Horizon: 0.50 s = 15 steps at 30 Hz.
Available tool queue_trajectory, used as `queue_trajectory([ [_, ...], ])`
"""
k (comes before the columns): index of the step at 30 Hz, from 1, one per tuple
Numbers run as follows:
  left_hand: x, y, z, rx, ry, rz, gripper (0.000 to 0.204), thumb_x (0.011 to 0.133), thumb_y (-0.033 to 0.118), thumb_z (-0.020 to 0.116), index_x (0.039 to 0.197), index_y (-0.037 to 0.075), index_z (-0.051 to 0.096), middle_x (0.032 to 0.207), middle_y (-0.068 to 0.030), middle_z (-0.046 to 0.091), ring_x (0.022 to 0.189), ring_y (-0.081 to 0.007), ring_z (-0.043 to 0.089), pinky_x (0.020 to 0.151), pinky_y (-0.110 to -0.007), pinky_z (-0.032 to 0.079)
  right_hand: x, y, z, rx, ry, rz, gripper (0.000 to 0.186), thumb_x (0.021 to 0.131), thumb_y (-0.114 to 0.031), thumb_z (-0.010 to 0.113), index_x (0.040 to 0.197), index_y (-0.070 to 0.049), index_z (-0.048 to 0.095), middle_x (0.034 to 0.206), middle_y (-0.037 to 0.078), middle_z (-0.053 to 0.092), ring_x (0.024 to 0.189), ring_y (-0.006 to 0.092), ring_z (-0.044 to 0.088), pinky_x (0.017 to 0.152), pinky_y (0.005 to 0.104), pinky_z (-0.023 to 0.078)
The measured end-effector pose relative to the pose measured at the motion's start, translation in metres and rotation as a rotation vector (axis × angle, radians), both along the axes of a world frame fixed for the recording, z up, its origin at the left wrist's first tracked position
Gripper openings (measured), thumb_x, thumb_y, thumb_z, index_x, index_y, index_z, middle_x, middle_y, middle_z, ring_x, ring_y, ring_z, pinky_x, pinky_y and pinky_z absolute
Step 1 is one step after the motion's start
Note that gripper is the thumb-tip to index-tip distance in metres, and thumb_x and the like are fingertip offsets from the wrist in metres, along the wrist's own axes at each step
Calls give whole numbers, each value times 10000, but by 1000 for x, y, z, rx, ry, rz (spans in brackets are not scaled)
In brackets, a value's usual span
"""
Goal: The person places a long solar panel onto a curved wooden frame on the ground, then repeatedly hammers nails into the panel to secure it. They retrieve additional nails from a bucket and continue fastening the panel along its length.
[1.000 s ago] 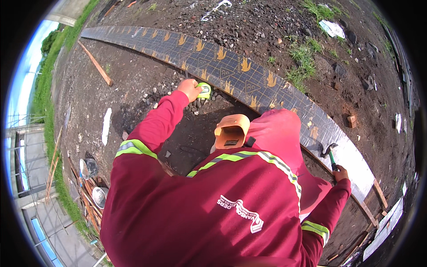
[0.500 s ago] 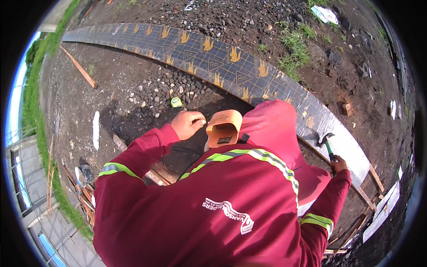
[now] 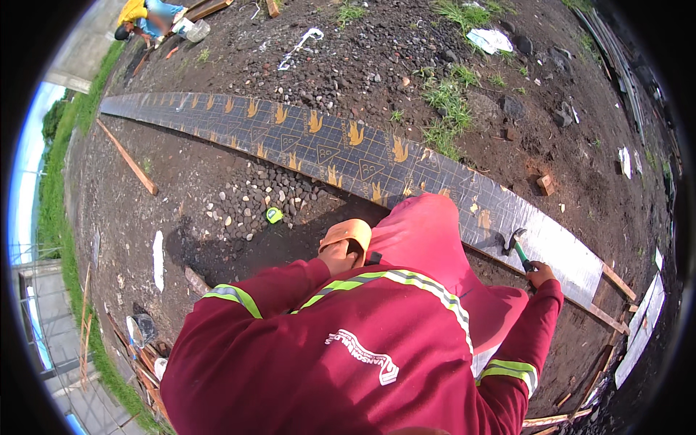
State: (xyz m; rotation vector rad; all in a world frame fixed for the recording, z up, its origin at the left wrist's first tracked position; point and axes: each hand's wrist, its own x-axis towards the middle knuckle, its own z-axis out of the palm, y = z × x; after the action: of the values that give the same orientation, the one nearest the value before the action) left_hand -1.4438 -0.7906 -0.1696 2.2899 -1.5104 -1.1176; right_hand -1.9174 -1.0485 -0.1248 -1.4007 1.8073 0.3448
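with the board (image 3: 362, 156) laid out on the soil (image 3: 203, 163), whether fixed i cannot tell, and the tape (image 3: 273, 215) lying on the gravel (image 3: 250, 199), the right grip (image 3: 540, 275) clasps the hammer (image 3: 520, 254) at the board while the left grip (image 3: 336, 257) is at the pouch (image 3: 352, 233), fingers hidden, its hold unclear.

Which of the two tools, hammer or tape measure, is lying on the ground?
The lime-green tape measure, lying on the ground by the pebbles; the green-handled hammer is held up instead.
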Motion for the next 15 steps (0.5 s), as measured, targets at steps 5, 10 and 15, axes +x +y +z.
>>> queue_trajectory([
  [5,0,-13,7,126,50,58,488,738,271,508,1038,-113,498,1082,-288,519,1044,-372,500,915,-400,384,-8,-13,-16,-30,76,246,380,690,-105,603,1067,-69,588,815,150,625,674,257,625,555,370,514],
  [10,-5,-10,10,146,49,48,461,748,264,492,1063,-71,522,1107,-262,523,1056,-361,497,924,-400,378,-25,-15,-31,78,22,-4,419,646,-154,637,1061,-107,609,887,167,637,810,278,629,722,357,492],
  [15,-10,-15,17,109,-34,8,403,760,288,460,893,-64,604,961,-242,594,914,-359,565,847,-419,416,-35,-15,-44,-94,100,263,449,623,-165,641,1068,-111,612,870,162,646,796,266,636,711,348,498],
])
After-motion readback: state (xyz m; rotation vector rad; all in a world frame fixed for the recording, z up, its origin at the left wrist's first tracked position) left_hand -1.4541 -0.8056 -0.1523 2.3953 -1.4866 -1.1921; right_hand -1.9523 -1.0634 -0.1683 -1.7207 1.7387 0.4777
